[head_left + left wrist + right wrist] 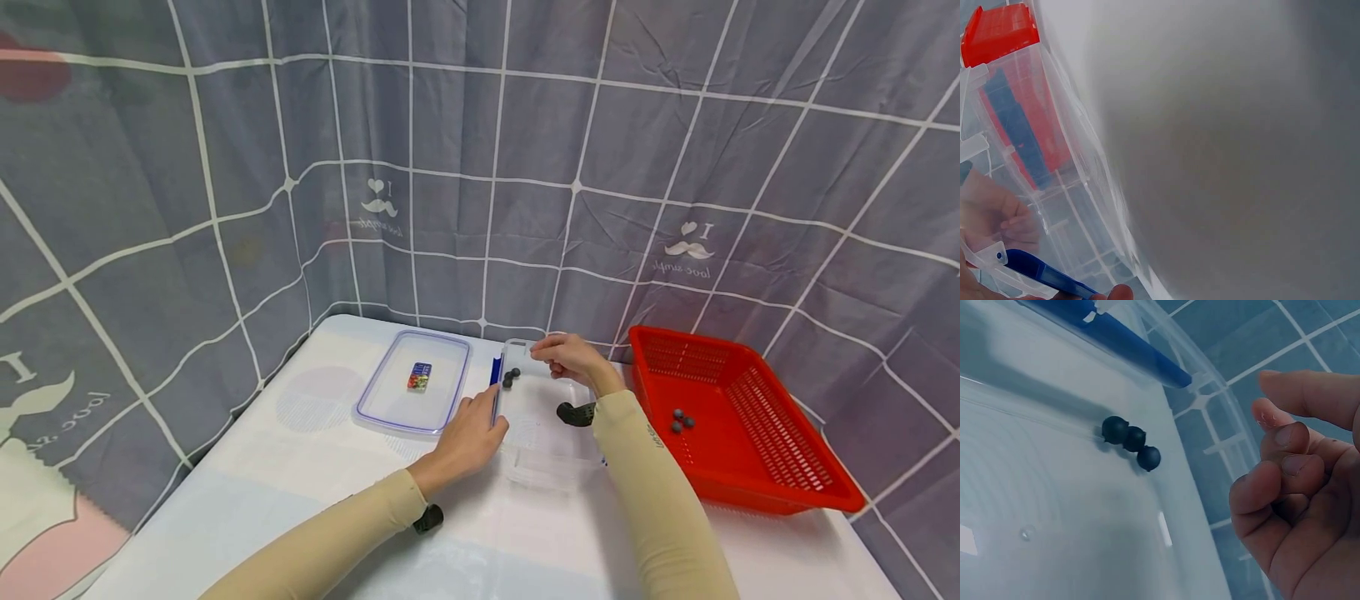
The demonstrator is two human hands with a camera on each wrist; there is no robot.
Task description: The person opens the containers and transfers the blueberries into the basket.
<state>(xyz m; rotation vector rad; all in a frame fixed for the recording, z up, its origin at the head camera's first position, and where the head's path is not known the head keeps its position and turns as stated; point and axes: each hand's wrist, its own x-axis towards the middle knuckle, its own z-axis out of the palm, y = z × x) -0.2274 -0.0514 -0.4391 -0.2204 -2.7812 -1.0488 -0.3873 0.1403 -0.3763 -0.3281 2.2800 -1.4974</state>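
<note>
A clear plastic container (pixel 547 471) stands mid-table with three dark balls (pixel 511 377) in its far left corner. My left hand (pixel 480 429) grips the container's left wall, fingers over the rim just below the blue latch (pixel 495 371). The left wrist view shows that latch (pixel 1041 272) and a fingertip (pixel 1121 291) close up. My right hand (pixel 558 354) hovers at the container's far rim. In the right wrist view its fingers (pixel 1279 487) are loosely curled with nothing in them, right of the balls (pixel 1132 440).
The container's clear lid (pixel 390 404), with a small coloured sticker (pixel 419 377), lies flat to the left. A red basket (pixel 780 492) at the right holds a few more dark balls (pixel 681 421). A grey checked curtain closes in the table behind and on both sides.
</note>
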